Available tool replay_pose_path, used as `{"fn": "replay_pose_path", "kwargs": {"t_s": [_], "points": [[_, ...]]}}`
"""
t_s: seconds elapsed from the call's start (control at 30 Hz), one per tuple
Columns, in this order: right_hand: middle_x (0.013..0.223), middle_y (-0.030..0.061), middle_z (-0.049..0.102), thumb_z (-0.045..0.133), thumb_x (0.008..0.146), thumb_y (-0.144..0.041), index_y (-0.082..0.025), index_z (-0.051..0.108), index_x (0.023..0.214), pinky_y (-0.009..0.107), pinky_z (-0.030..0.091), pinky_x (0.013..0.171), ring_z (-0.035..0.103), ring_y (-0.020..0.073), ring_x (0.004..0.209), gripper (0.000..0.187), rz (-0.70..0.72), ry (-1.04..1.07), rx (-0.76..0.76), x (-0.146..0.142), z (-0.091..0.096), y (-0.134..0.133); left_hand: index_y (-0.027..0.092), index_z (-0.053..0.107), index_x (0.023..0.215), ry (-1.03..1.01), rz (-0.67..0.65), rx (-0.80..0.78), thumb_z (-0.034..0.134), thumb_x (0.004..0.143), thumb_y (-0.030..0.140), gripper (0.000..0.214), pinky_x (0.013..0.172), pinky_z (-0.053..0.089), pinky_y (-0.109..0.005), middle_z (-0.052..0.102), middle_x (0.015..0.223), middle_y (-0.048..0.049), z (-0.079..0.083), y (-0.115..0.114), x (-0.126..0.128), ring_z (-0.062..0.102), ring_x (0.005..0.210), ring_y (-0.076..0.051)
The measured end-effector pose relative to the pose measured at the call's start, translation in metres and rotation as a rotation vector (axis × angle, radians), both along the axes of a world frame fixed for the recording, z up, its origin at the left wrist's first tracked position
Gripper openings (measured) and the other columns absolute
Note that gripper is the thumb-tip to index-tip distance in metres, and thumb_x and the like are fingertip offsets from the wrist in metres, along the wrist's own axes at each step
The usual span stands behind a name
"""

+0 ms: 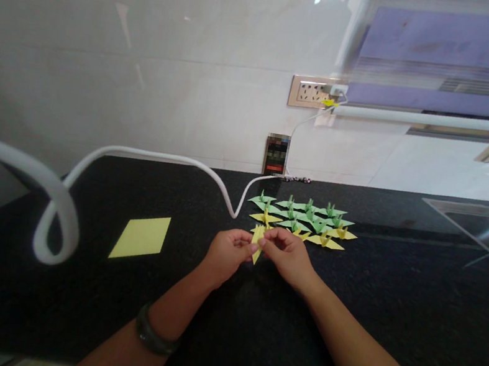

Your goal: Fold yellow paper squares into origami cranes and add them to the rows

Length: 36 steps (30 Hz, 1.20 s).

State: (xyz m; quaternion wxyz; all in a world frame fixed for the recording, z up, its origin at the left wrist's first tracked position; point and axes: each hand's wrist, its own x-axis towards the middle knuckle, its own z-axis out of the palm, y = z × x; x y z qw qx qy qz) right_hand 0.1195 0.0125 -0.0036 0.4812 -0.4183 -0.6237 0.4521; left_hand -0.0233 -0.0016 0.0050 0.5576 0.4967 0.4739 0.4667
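Between my two hands is a small piece of folded yellow paper (258, 236), narrow, with a point toward me. My left hand (229, 255) pinches it from the left side, thumb on top. From the right, my right hand (289, 254) grips it with thumb and fingers. Just beyond my hands stand rows of folded paper cranes, green ones (309, 208) at the back and yellow ones (326, 240) nearer me. My fingers hide part of the front row. Left of my hands, a flat yellow sheet of paper (143, 237) lies on the black counter.
A white cable (159, 156) loops over the left of the black counter (216, 342). Against the tiled wall leans a phone (276, 155), its screen blurred, below a socket (310, 92) with a plugged-in charger. At the far right is a sink edge (475, 239).
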Motion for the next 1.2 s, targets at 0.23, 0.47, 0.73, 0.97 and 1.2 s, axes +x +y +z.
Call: {"fn": "replay_pose_path", "kwargs": {"t_s": [0.23,0.47,0.73,0.97,1.2], "points": [[0.068,-0.0004,0.055,0.056,0.071,-0.029,-0.018,0.056,0.073,0.025,0.041,0.059,0.049,0.0114,0.062,0.011,-0.005,-0.01,0.072,0.002,0.0,-0.001,0.009,0.06,0.073,0.014,0.001,-0.001,0.069,0.056,0.026,0.025,0.05,0.043,-0.021,0.06,0.058,-0.0023,0.0,-0.001,0.0,0.053,0.05,-0.009],[0.077,0.0018,0.055,0.059,0.069,-0.026,-0.02,0.057,0.08,0.027,0.042,0.066,0.051,0.0133,0.071,0.012,0.062,-0.084,0.22,0.008,0.004,0.0,0.01,0.059,0.067,0.05,-0.064,-0.034,0.067,0.059,0.03,0.023,0.049,0.044,-0.021,0.057,0.053,-0.0012,0.004,-0.001,-0.002,0.052,0.047,-0.009],[0.074,0.0021,0.055,0.058,0.07,-0.024,-0.02,0.064,0.075,0.027,0.042,0.065,0.052,0.0128,0.07,0.009,0.162,-0.039,0.22,0.012,0.01,0.0,0.01,0.06,0.067,-0.05,-0.134,-0.062,0.065,0.06,0.028,0.021,0.052,0.044,-0.022,0.056,0.056,-0.0012,0.007,-0.003,-0.006,0.052,0.048,-0.008],[0.074,0.0019,0.052,0.059,0.068,-0.02,-0.022,0.067,0.075,0.026,0.042,0.064,0.051,0.0124,0.07,0.01,0.206,-0.006,0.216,0.016,0.011,-0.001,0.009,0.061,0.069,-0.243,-0.267,-0.192,0.062,0.063,0.024,0.016,0.055,0.045,-0.024,0.059,0.062,-0.0045,0.006,-0.003,-0.008,0.054,0.051,-0.009],[0.079,0.0024,0.053,0.056,0.07,-0.017,-0.022,0.066,0.077,0.027,0.043,0.065,0.052,0.0129,0.072,0.013,0.253,-0.003,0.199,0.017,0.011,0.0,0.008,0.061,0.072,-0.36,-0.306,-0.269,0.059,0.065,0.019,0.014,0.056,0.045,-0.024,0.062,0.064,-0.0072,0.007,-0.003,-0.009,0.056,0.053,-0.011]]}}
